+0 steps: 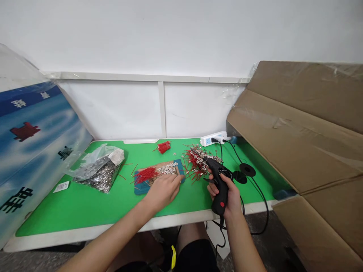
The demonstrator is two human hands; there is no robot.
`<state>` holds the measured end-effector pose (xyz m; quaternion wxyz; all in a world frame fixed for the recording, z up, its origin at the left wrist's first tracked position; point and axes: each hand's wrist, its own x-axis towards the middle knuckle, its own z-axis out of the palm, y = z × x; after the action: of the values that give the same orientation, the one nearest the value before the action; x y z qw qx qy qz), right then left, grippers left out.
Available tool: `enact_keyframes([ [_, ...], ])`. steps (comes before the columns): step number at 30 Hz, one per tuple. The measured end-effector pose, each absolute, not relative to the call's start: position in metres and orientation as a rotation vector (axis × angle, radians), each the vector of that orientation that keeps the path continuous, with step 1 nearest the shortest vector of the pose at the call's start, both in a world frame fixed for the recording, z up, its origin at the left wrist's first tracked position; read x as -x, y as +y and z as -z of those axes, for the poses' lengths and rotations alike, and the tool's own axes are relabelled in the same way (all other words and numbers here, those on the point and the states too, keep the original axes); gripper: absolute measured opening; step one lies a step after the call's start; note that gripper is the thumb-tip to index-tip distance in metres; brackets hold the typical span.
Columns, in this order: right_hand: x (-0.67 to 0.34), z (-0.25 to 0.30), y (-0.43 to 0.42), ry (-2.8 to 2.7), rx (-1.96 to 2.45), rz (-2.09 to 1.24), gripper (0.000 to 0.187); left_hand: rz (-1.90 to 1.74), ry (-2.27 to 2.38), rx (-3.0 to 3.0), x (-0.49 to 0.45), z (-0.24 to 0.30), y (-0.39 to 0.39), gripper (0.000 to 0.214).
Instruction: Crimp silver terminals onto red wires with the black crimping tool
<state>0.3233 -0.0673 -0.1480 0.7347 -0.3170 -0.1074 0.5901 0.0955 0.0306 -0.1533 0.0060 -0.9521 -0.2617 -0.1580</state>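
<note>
My right hand (233, 194) is wrapped round the grip of a black soldering gun (220, 198) with a red dot. Its thin metal tip points up and left over a loose pile of red wires with small metal pieces (195, 162). My left hand (163, 189) lies over the right part of a blue-edged board (141, 190), fingers curled down; what they pinch, if anything, is hidden. On the board, red wires (146, 174) lie side by side on the left and small silver metal tabs (169, 168) are grouped on the right.
A plastic bag of metal parts (99, 175) lies left on the green mat (85, 207). Behind the board is a bundle of red wires (163, 147). A white power strip (210, 140) feeds black cords at the back right. Cardboard (283, 132) flanks the right side.
</note>
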Motion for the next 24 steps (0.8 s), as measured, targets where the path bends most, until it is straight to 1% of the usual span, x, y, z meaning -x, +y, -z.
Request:
enact_keyframes([
  [5, -0.324, 0.152, -0.067, -0.239, 0.692, -1.297, 0.042, 0.618, -0.956, 2.966, -0.082, 0.138, 0.028, 0.03],
  [13, -0.325, 0.158, -0.065, -0.279, 0.695, -1.277, 0.042, 0.43, -1.127, 2.891, -0.073, 0.15, 0.026, 0.028],
  [24, -0.324, 0.153, -0.067, -0.222, 0.691, -1.301, 0.037, 0.466, -1.072, 2.977, -0.071, 0.147, 0.025, 0.02],
])
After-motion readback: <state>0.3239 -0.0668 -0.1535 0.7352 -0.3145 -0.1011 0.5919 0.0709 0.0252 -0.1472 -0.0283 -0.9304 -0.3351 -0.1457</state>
